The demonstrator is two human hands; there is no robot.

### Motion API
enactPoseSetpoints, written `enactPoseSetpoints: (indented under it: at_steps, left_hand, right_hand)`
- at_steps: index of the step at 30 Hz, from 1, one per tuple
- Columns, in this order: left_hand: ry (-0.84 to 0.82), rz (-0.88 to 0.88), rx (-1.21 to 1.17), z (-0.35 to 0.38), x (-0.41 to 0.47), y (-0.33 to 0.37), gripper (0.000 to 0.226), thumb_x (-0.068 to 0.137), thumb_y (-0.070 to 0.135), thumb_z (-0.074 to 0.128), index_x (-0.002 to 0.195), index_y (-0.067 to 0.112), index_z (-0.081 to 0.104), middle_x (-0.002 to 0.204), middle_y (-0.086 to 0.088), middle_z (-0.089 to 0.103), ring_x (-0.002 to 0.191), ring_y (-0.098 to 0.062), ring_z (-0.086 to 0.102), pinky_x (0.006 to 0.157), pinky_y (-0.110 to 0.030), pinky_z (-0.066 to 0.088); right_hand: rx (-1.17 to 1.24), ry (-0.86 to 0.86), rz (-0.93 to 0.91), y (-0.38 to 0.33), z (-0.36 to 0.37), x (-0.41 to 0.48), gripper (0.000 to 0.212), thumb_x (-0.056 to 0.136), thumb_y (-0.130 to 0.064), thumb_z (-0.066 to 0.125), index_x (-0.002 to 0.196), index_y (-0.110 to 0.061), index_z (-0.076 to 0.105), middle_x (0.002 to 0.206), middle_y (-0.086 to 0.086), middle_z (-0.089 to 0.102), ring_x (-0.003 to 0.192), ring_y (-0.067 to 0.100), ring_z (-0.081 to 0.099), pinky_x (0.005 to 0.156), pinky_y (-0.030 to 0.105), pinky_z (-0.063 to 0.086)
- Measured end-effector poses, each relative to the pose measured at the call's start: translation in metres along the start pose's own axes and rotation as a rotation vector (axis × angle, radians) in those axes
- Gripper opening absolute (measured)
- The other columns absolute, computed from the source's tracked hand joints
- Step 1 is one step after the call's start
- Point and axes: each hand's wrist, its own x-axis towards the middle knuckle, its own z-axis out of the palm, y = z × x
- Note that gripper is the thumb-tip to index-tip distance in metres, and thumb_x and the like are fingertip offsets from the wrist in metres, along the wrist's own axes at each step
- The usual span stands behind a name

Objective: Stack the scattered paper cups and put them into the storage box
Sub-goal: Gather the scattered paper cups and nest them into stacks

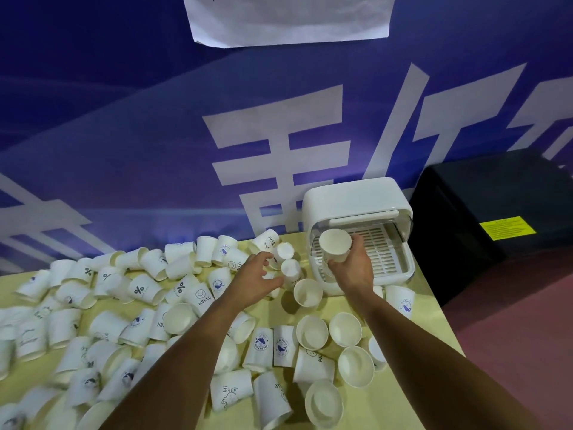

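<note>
My right hand grips a white paper cup, mouth facing me, just in front of the open white storage box. The box has a raised lid and a slotted white tray inside. My left hand reaches with spread, relaxed fingers toward an upturned cup lying among the pile; it holds nothing. Several white paper cups, some printed with "HELLO", "%" or a whale logo, lie scattered across the yellow table, most on their sides, a few upright.
A blue banner with large white characters hangs right behind the table. A black cabinet with a yellow label stands to the right of the box. The table's right edge drops to a reddish floor.
</note>
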Motion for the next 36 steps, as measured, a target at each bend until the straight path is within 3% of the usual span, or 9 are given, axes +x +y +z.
enactPoseSetpoints:
  at_steps: [5,8,12,18,27,36]
  left_hand:
    - [0.016,-0.024,0.012,-0.003,0.000,-0.004,0.070,0.079,0.046,0.076,0.138,0.024,0.046,0.131,0.000,0.052,0.102,-0.012,0.056,0.082,-0.025,0.045]
    - [0.028,-0.012,0.002,-0.004,-0.001,0.003,0.068,0.080,0.043,0.076,0.138,0.024,0.046,0.132,-0.001,0.052,0.104,-0.014,0.056,0.084,-0.025,0.046]
    - [0.070,-0.016,-0.010,-0.014,-0.010,0.009,0.068,0.081,0.042,0.076,0.139,0.023,0.046,0.134,0.000,0.051,0.111,-0.017,0.057,0.091,-0.031,0.051]
    - [0.208,-0.117,-0.048,-0.049,-0.044,-0.016,0.065,0.082,0.036,0.076,0.138,0.021,0.047,0.132,-0.003,0.051,0.108,-0.013,0.055,0.090,-0.025,0.046]
    - [0.444,-0.271,-0.057,-0.138,-0.108,-0.115,0.060,0.082,0.035,0.077,0.134,0.016,0.053,0.127,-0.005,0.054,0.112,-0.018,0.057,0.094,-0.024,0.043]
    - [0.540,-0.454,-0.103,-0.237,-0.181,-0.255,0.057,0.084,0.032,0.075,0.134,0.016,0.052,0.127,-0.005,0.052,0.118,-0.018,0.054,0.098,-0.027,0.042]
  right_hand:
    - [-0.135,0.033,-0.042,-0.001,0.003,-0.006,0.086,0.073,-0.029,0.088,0.143,-0.018,0.038,0.137,0.005,0.054,0.124,0.027,0.054,0.104,0.043,0.049]
    - [-0.202,0.034,-0.156,-0.006,0.005,-0.013,0.080,0.077,-0.030,0.084,0.143,-0.018,0.040,0.140,0.005,0.050,0.126,0.027,0.051,0.106,0.044,0.047]
    - [-0.225,-0.086,-0.300,-0.024,0.017,-0.016,0.073,0.082,-0.034,0.081,0.143,-0.021,0.043,0.141,0.003,0.052,0.125,0.025,0.053,0.104,0.040,0.047]
    - [-0.214,-0.284,-0.466,-0.074,0.051,-0.024,0.065,0.083,-0.034,0.077,0.138,-0.017,0.048,0.134,0.006,0.056,0.122,0.028,0.054,0.100,0.041,0.047]
    - [-0.291,-0.548,-0.639,-0.150,0.148,-0.085,0.070,0.087,-0.039,0.074,0.144,-0.012,0.044,0.142,0.008,0.051,0.128,0.028,0.050,0.103,0.037,0.041]
    - [-0.373,-0.730,-0.766,-0.229,0.289,-0.170,0.069,0.088,-0.040,0.071,0.145,-0.013,0.043,0.145,0.008,0.048,0.128,0.027,0.051,0.103,0.035,0.041]
